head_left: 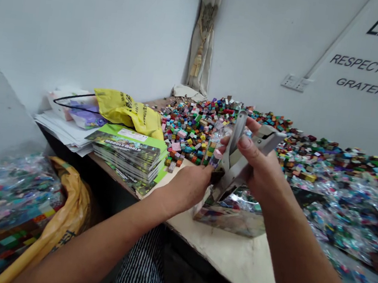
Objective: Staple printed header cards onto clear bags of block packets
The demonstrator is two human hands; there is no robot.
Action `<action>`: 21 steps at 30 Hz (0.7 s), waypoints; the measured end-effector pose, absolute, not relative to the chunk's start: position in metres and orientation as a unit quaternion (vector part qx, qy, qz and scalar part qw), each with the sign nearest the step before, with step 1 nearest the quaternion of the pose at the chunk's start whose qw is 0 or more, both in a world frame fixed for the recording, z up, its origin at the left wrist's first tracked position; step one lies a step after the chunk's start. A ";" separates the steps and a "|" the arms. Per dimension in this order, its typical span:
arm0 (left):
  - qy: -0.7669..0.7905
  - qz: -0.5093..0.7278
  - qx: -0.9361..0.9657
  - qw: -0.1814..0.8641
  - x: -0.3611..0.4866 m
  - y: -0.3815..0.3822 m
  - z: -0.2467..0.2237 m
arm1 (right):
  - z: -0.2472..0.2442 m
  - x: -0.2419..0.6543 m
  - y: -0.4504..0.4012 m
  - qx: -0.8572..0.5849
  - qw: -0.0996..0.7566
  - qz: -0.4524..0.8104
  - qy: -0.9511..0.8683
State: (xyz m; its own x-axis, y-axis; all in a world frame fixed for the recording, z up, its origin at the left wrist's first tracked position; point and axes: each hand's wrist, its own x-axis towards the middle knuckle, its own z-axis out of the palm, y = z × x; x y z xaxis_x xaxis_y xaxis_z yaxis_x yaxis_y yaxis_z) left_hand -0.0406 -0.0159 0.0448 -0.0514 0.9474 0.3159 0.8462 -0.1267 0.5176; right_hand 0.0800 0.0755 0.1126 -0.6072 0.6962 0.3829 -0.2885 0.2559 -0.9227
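Note:
My right hand (259,162) is wrapped around a grey plier-type stapler (238,159), held tilted over the front of the table. My left hand (188,185) is closed in a pinch at the stapler's lower end, by a clear plastic bag (216,152) with small coloured blocks in it. The left fingertips are partly hidden, and the bag's edge there is hard to make out. Just below both hands stands a printed box (231,219), its top open, with shiny clear plastic showing inside.
Loose coloured blocks (194,126) are heaped along the back of the table. Bagged blocks (349,218) lie at right. Stacked booklets (128,152) and a yellow bag (130,110) sit at left. A large orange sack (73,196) with bagged blocks stands below the table's left edge.

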 end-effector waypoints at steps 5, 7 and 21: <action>0.679 0.245 0.690 0.051 -0.039 -0.017 0.051 | 0.118 0.085 0.074 -0.164 0.454 0.584 -0.653; 0.679 0.237 0.694 0.047 -0.038 -0.016 0.052 | 0.116 0.084 0.073 -0.166 0.448 0.589 -0.652; 0.665 0.235 0.707 0.049 -0.045 -0.011 0.049 | 0.108 0.067 0.069 -0.156 0.458 0.561 -0.671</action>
State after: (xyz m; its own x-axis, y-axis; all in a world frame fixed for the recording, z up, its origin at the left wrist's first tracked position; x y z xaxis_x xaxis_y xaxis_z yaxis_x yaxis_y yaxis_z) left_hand -0.0446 -0.0107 0.0493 0.0044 0.9634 0.2679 0.9175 -0.1104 0.3822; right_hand 0.0673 0.0690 0.1080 -0.5312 0.7245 0.4392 -0.3044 0.3205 -0.8970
